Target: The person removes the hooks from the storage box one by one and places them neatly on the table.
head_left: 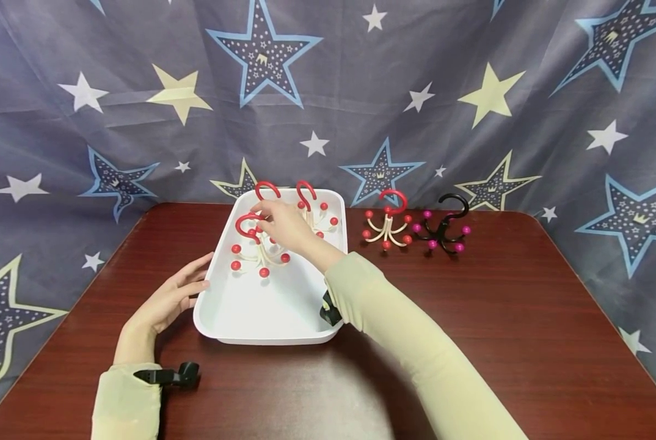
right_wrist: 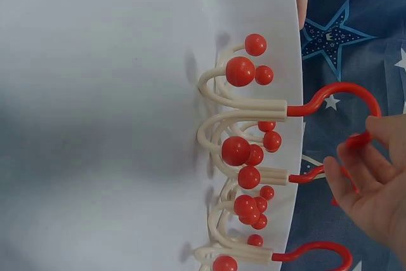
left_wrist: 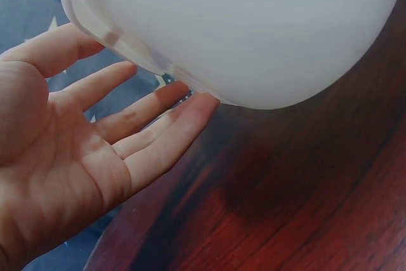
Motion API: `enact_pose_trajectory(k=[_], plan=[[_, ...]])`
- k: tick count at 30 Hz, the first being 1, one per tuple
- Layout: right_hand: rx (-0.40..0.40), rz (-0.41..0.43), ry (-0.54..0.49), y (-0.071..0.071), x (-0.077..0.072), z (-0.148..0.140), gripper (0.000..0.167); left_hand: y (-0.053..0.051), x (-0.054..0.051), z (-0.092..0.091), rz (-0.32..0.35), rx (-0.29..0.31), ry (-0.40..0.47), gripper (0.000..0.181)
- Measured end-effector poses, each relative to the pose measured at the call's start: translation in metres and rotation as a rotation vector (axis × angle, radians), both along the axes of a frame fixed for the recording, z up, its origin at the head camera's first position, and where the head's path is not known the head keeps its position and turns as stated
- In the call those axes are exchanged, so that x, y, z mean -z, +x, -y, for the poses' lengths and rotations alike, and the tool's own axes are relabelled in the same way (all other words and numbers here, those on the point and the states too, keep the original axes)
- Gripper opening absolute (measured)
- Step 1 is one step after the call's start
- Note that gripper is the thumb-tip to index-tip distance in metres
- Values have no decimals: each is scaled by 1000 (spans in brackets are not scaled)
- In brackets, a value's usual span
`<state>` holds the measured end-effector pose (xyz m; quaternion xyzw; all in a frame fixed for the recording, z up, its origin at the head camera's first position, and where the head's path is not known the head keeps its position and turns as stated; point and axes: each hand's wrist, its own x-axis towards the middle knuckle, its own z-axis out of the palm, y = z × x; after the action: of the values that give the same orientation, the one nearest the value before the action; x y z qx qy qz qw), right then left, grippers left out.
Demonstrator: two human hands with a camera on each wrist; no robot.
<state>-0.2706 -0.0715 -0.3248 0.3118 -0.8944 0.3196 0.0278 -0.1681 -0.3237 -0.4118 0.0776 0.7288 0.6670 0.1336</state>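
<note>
Inside the white tray (head_left: 262,308) stand three cream racks with red hooks and red balls. My right hand (head_left: 289,226) pinches the curved end of the front rack's red hook (head_left: 240,226); the right wrist view shows this hook (right_wrist: 342,87) between the thumb and fingers of my right hand (right_wrist: 380,188). Behind it are a left rack's hook (head_left: 267,185) and a right rack (head_left: 309,214). My left hand (head_left: 165,302) has its fingers extended against the tray's left side; in the left wrist view the fingertips of my left hand (left_wrist: 82,144) touch the tray (left_wrist: 254,42).
Right of the tray, on the brown table (head_left: 471,342), are another cream rack with a red hook (head_left: 387,227) and a black rack with magenta balls (head_left: 442,231). A grey curtain with stars (head_left: 328,91) hangs behind the table.
</note>
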Motion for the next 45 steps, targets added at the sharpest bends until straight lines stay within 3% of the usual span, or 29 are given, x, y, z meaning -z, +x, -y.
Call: enact_pose_trajectory(k=[15, 23, 32, 45], plan=[[18, -14, -88, 5, 3, -2, 18, -1, 2, -1, 1, 9, 21, 59], [2, 72, -198, 16, 3, -11, 18, 0, 0, 0, -10, 12, 21, 59], [-11, 48, -289, 29, -1, -28, 17, 0, 1, 0, -5, 12, 29, 58], [-17, 11, -478, 37, -31, -68, 16, 0, 1, 2, -20, 28, 35, 58]])
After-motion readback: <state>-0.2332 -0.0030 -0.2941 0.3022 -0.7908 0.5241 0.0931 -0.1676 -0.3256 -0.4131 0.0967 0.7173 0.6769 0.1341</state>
